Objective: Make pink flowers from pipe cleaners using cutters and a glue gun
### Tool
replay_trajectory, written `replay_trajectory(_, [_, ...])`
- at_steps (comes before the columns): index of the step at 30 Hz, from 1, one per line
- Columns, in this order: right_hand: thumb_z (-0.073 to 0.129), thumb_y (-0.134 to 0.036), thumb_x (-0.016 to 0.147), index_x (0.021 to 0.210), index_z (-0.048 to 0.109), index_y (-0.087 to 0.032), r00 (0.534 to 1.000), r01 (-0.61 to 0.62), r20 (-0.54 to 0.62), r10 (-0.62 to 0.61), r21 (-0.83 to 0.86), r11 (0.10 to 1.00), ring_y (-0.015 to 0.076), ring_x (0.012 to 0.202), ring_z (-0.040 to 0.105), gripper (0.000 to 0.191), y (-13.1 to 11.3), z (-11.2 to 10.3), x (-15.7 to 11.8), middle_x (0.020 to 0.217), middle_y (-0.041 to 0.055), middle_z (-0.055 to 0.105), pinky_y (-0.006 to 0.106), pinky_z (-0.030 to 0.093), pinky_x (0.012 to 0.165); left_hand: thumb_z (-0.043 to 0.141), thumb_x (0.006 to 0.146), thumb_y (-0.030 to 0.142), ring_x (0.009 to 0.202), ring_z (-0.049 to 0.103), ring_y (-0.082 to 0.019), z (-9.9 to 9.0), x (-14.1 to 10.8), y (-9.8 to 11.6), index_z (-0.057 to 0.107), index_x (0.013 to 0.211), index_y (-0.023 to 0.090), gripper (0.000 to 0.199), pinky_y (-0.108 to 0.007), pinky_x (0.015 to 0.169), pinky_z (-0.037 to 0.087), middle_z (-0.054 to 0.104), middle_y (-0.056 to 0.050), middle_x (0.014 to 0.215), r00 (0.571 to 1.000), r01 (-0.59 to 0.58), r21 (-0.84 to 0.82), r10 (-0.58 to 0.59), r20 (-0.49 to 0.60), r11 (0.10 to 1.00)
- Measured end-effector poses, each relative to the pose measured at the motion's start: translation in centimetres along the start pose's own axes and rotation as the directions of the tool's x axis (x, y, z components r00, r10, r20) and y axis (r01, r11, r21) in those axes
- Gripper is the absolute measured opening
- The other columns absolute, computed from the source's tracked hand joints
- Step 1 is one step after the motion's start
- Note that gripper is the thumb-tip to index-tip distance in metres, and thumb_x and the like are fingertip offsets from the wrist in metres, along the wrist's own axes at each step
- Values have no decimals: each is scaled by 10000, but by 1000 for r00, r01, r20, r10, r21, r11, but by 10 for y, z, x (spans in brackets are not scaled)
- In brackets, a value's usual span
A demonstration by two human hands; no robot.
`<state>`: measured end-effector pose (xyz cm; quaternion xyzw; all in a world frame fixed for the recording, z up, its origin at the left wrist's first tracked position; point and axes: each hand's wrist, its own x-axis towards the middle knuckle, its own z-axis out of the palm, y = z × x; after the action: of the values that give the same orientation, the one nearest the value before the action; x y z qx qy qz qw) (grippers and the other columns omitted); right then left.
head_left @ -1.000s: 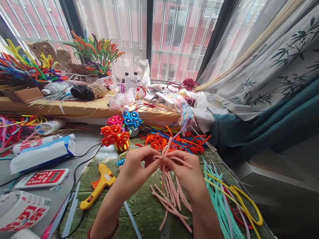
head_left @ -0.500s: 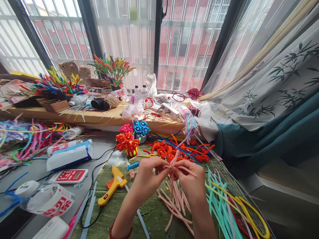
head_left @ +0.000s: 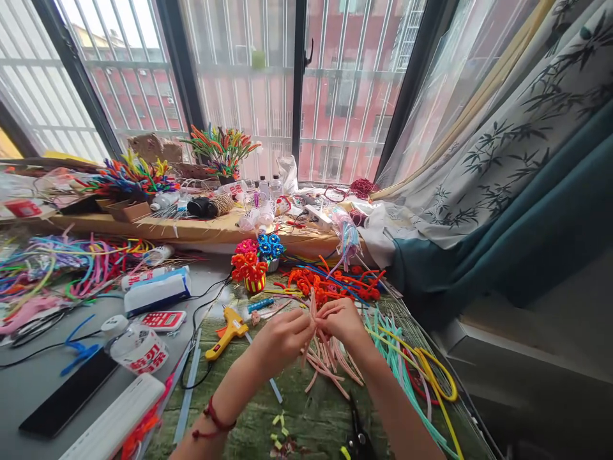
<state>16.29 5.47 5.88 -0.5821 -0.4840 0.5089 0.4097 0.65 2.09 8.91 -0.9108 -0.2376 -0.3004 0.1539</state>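
- The thing in hand is a small cluster of crossed, pale pink, fuzzy pipe-cleaner stems (head_left: 313, 301), held above the work surface; one end points up between the hands. How the stems join is hidden by the fingers.
- The left hand (head_left: 287, 332) has its fingers closed in a pinch on the cluster from the left.
- The right hand (head_left: 341, 321) pinches it from the other side, fingertips just beside the left ones.
- The step in hand looks like bending or twisting the stems together at their crossing; the next move seems to call for a firm pinch there, with free ends kept apart.
- Below and just beyond the hands, loose pale pink pipe-cleaner lengths (head_left: 323, 367) lie spread on the green wood-grain tabletop (head_left: 244, 396).
- To the right lies a bunch of mint-green fuzzy stems (head_left: 390, 351); behind the hands is a heap of orange-red curled stems (head_left: 306, 281).
- To the left rests a yellow plastic glue gun (head_left: 230, 329), near a short blue cylinder (head_left: 261, 305).
- Farther back stand orange fuzzy-stem flowers (head_left: 248, 265) in a striped pot, beside blue ones (head_left: 271, 246).
- Near the lower edge lies a black-handled tool (head_left: 358, 442), its type unclear.
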Motion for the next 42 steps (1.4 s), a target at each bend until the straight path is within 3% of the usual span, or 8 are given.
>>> replay_trajectory(12, [593, -295, 933, 973, 639, -122, 955, -92, 270, 125, -130, 987, 109, 641, 635, 183, 25, 7, 3, 870, 13, 671, 236, 537, 549, 412, 880, 2, 838, 673, -150, -1, -36, -1, 673, 972, 62, 283, -229, 833, 565, 736, -93, 900, 863, -505, 75, 506, 1, 860])
replay_trajectory(14, [626, -290, 908, 861, 650, -117, 963, -63, 255, 90, -115, 991, 93, 555, 610, 181, 27, 8, -2, 743, -14, 664, 218, 512, 507, 461, 885, 40, 838, 681, -158, 4, -43, 0, 682, 1007, 94, 259, -243, 812, 570, 742, -84, 905, 936, -351, -56, 349, -43, 935])
replay_trajectory(16, [710, -276, 814, 698, 644, -125, 978, -7, 205, 23, -81, 997, 101, 466, 584, 202, 27, 7, -8, 572, -40, 626, 219, 483, 469, 527, 891, 130, 829, 683, -164, 11, -47, 3, 694, 1027, 170, 219, -272, 796, 568, 741, -60, 892, 987, 99, -324, -133, -86, 941])
replay_trajectory(18, [756, -251, 701, 593, 633, -144, 990, 72, 123, -67, -38, 997, 136, 437, 588, 196, 26, 6, -17, 477, -36, 600, 240, 473, 465, 548, 900, 225, 846, 674, -180, 18, -50, 10, 693, 1020, 208, 189, -316, 797, 555, 729, -58, 908, 782, 507, -524, -621, -55, 684])
replay_trajectory(20, [716, -256, 682, 604, 648, -157, 987, 159, 32, -158, -10, 987, 165, 479, 613, 144, 24, 8, -27, 513, -5, 633, 260, 481, 495, 490, 938, 274, 807, 674, -184, 21, -50, 18, 675, 1014, 169, 226, -307, 713, 557, 720, -84, 917, 632, 628, -583, -775, -4, 515])
replay_trajectory(24, [642, -269, 712, 652, 666, -171, 957, 277, -83, -278, -24, 961, 182, 563, 619, 118, 23, 17, -45, 615, 32, 673, 265, 466, 528, 500, 931, 369, 612, 649, -150, 19, -48, 34, 682, 870, 130, 306, -221, 522, 496, 713, -46, 723, 571, 676, -665, -796, 199, 318])
replay_trajectory(29, [635, -226, 712, 629, 670, -175, 942, 316, -91, -322, -71, 946, 175, 538, 588, 104, 21, 26, -59, 582, 26, 661, 247, 420, 493, 743, 718, 435, 632, 597, -143, 14, -47, 38, 706, 789, 130, 315, -209, 548, 419, 698, -32, 712, 362, 637, -755, -806, 468, -153])
replay_trajectory(42, [574, -248, 790, 706, 685, -180, 893, 379, -202, -402, -146, 914, 199, 592, 619, 155, 27, 39, -69, 647, 49, 694, 266, 449, 549, 701, 741, 454, 683, 598, -161, 19, -46, 35, 743, 867, 104, 375, -247, 611, 431, 716, -80, 776, 330, 616, -757, -801, 499, -218])
